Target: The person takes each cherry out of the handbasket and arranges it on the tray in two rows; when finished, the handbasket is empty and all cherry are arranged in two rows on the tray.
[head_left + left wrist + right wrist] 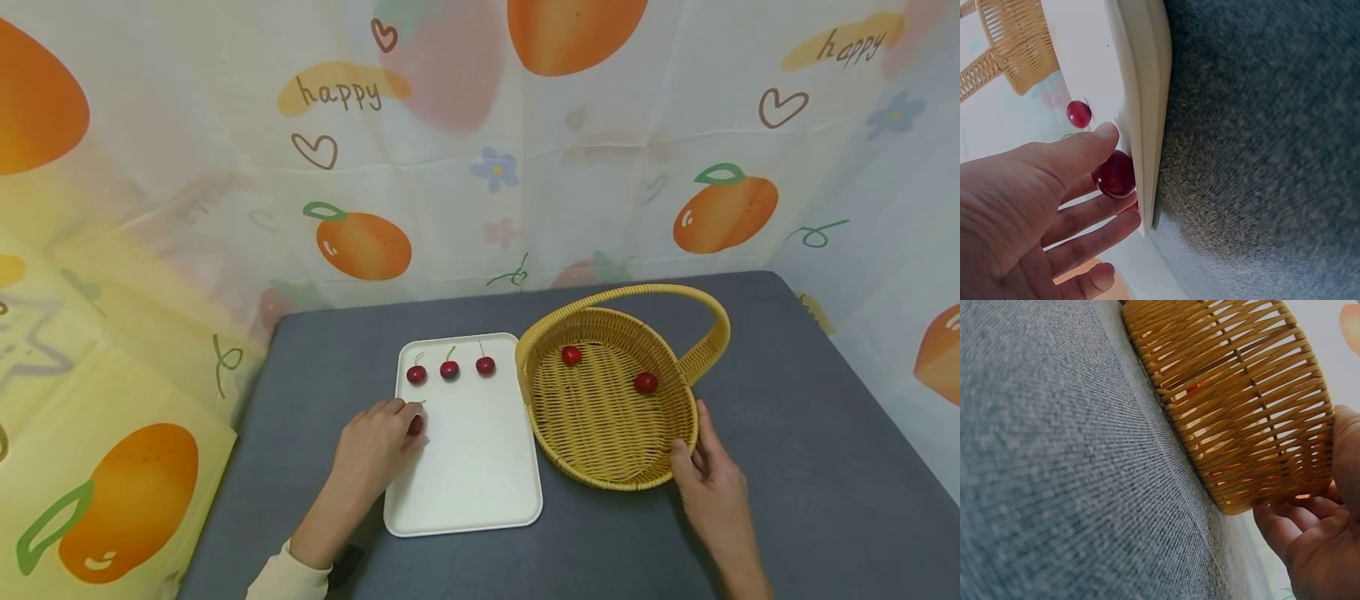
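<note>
A dark red cherry [1114,175] lies at the left edge of the white tray [465,487], between the thumb and fingers of my left hand [378,446]. In the head view that hand partly covers the cherry, and its stem tip shows above the fingers. Three more cherries with stems, one of them a cherry [449,369] in the middle, form a row at the tray's far end. My right hand [716,492] grips the wicker basket [600,425] by its near right side, thumb over the rim and fingers against the outer wall. Inside are two cherries, one a red cherry [646,382].
The basket's tall arched handle [637,292] rises over its far side. Its left wall stands right against the tray's right edge. Under everything is a dark grey tabletop [600,550], with a fruit-printed curtain [450,192] behind and at both sides.
</note>
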{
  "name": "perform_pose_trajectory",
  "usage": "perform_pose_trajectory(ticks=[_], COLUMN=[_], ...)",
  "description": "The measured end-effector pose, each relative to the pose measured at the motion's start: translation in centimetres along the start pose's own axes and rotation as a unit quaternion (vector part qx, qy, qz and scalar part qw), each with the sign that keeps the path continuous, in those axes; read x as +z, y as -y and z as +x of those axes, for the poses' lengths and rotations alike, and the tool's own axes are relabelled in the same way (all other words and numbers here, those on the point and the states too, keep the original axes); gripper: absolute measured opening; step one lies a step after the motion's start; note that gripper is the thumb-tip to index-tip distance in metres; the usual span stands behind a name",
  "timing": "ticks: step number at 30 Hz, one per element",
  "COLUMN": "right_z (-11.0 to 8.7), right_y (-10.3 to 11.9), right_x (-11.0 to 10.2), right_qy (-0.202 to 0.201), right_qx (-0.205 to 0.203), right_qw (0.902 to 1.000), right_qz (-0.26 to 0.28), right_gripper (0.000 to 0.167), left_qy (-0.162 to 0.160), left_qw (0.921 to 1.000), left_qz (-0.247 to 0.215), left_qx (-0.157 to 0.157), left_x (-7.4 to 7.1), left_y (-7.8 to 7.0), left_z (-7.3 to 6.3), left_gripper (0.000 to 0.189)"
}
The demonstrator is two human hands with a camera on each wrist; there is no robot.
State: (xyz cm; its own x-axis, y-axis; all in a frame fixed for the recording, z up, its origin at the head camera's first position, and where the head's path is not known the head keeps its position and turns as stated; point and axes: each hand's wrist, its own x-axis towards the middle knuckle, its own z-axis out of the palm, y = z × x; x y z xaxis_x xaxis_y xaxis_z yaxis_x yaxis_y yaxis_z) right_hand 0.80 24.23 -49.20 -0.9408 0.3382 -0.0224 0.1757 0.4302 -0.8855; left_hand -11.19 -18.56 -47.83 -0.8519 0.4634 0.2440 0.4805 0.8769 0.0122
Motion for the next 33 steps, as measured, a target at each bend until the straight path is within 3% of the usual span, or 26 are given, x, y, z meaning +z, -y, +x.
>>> perform_pose_trajectory(ticks=[10, 16, 21, 27, 33], right_z=[0.0, 0.0, 0.0, 0.0, 0.0], right_y=[-0.3, -0.3, 0.0, 0.1, 0.0], right_x=[0.1, 0.1, 0.0, 0.0, 0.0], right_qy=[-0.001, -0.008, -0.007, -0.008, -0.008], right_qx=[-0.011, -0.018, -0.013, -0.012, -0.012], right_qw=[0.9999, 0.9998, 0.9999, 0.9999, 0.9999], right_qz=[0.008, 0.005, 0.0, -0.001, -0.007], right_gripper=[0.068, 0.068, 0.068, 0.068, 0.068], left_qy=[0.011, -0.016, -0.058, -0.104, -0.137], left_qw=[0.9999, 0.9997, 0.9966, 0.9873, 0.974], left_qz=[0.0, 0.011, -0.015, -0.067, -0.097], left_qx=[-0.008, 0.012, 0.057, 0.1, 0.152], left_x=[-0.5, -2.1, -4.4, -7.0, -9.0], left_y=[-0.2, -1.4, -3.8, -7.6, -11.9], left_z=[-0.1, 0.0, 0.6, 1.5, 3.6], left_gripper=[0.045, 0.046, 0.039, 0.03, 0.027])
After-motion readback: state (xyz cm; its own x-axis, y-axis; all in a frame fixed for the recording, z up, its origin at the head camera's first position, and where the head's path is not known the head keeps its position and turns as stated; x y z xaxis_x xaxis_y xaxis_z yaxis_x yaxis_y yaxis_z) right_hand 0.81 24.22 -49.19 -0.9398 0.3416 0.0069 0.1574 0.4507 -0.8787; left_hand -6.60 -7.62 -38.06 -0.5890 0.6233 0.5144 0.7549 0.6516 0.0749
